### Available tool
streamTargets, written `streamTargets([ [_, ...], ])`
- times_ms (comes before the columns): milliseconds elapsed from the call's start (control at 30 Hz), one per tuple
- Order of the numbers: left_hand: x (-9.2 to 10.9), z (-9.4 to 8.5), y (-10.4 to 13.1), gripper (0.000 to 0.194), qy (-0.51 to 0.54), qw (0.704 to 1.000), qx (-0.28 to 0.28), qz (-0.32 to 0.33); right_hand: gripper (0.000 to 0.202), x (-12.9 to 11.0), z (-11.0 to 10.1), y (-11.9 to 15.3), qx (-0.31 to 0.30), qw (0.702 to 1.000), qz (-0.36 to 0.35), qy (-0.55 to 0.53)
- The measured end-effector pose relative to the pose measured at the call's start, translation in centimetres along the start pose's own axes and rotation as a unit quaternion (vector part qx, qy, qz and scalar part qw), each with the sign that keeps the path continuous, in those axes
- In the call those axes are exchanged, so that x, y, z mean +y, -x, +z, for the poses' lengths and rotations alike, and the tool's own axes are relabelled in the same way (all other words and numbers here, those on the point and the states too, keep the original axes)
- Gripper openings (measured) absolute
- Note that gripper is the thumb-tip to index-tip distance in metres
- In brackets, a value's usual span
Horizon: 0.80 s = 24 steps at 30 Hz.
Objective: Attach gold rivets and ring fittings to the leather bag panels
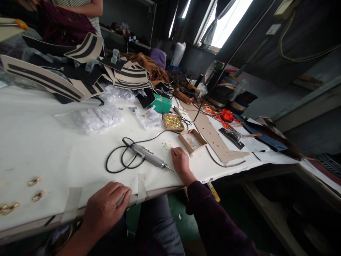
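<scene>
My left hand (108, 204) rests at the table's front edge, its fingers curled together; whatever they hold, if anything, is hidden. Farther right, my right hand (181, 161) is on the white table with thumb and fingers pinched, beside small scattered gold pieces (166, 144). What it pinches is too small to make out. A grey electric screwdriver (150, 156) lies between the hands, its tip near my right hand and its black cable looped behind it. Just beyond my right hand are an open cardboard box (192, 140) and a box of gold pieces (173, 122).
Gold metal links (37, 195) lie at the left. White plastic bags (99, 119), striped beige-and-black pieces (130, 75) and a green box (162, 104) are farther back. A person (90, 10) stands behind the table. Orange straps (226, 115) lie at the right.
</scene>
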State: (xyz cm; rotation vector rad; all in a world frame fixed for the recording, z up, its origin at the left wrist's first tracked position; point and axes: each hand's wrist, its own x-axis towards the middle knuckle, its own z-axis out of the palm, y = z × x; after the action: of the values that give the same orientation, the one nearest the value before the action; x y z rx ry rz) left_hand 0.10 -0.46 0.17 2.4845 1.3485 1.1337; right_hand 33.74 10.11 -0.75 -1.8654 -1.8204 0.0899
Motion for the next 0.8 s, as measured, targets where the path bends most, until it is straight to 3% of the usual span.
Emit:
streamTargets([
  [300,0.0,0.0,0.1,0.014,0.001,1.0,0.0,0.005,0.029,-0.6,-0.3,-0.3,0.015,0.999,-0.008,-0.035],
  [800,0.0,-0.1,0.2,0.013,0.001,1.0,-0.004,-0.003,0.024,-1.3,0.5,-0.9,-0.022,0.999,-0.005,0.032],
])
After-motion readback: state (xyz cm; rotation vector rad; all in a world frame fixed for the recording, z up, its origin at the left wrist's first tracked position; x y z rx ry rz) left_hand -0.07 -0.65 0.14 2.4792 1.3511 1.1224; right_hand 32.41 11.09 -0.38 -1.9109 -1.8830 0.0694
